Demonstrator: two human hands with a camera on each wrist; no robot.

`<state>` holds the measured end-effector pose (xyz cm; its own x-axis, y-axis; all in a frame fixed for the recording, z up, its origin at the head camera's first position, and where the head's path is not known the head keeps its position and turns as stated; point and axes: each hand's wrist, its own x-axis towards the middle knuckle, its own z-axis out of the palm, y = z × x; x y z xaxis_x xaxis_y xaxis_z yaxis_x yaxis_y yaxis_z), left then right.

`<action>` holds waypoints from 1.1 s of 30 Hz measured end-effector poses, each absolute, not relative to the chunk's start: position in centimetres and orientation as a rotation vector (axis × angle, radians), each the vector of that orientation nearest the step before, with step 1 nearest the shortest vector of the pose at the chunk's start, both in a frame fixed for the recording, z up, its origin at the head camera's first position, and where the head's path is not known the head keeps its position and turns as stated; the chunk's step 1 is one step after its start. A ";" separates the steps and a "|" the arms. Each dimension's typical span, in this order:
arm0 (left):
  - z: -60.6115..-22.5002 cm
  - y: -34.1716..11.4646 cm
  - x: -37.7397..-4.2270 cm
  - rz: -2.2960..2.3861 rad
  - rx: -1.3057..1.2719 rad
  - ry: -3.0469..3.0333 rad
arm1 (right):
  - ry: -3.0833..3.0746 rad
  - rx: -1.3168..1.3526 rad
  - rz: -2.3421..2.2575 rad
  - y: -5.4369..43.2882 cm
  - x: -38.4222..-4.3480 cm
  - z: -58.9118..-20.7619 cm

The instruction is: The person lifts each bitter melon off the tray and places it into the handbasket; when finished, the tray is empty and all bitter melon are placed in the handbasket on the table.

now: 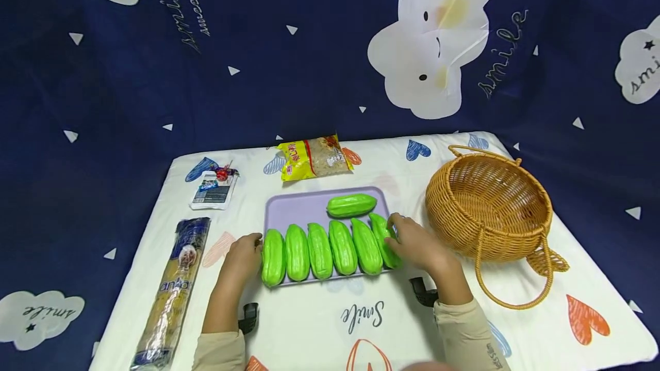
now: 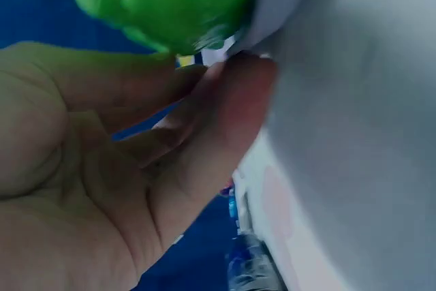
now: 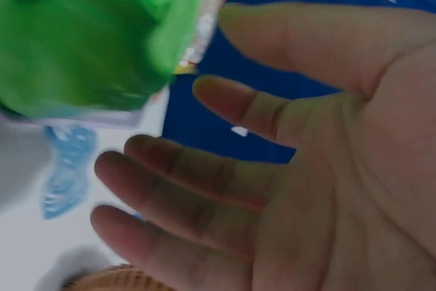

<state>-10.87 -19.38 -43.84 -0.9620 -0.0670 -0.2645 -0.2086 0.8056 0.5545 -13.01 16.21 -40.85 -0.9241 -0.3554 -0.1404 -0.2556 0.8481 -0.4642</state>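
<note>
Loosely bent, the fingers of the left hand (image 1: 243, 257) meet the left edge of a lilac tray (image 1: 293, 206), beside the leftmost vegetable; whether they touch the rim, I cannot tell. The right hand (image 1: 419, 245) is released, its fingers spread apart, close by the outermost vegetable on the right; contact there is unclear. Between the hands, six ridged green vegetables (image 1: 319, 252) stand side by side in a row along the tray's near side, while a seventh vegetable (image 1: 352, 205) lies crosswise near its far right corner. Beyond the tray lies a yellow bag (image 1: 313, 159). Well to the left are a long pasta packet (image 1: 172, 291) and, farther back, a small white packet (image 1: 212, 192). Right of the right hand, a wicker basket (image 1: 443, 210) rests on the white-covered table (image 1: 304, 325), backed by a dark-blue cloth (image 1: 309, 73) printed with clouds.
</note>
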 end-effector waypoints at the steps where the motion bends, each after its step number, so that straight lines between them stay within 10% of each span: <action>1: -44.1 -19.4 -10.8 0.909 -0.228 2.747 | 2.789 -0.484 -0.682 16.2 -13.0 -41.2; 18: -45.8 -20.4 -10.5 1.036 -0.241 2.770 | 2.821 -0.373 -0.731 16.0 -13.1 -42.5; 33: -45.8 -20.6 -10.6 1.085 -0.242 2.735 | 3.249 -0.221 -1.052 19.4 -11.1 -35.1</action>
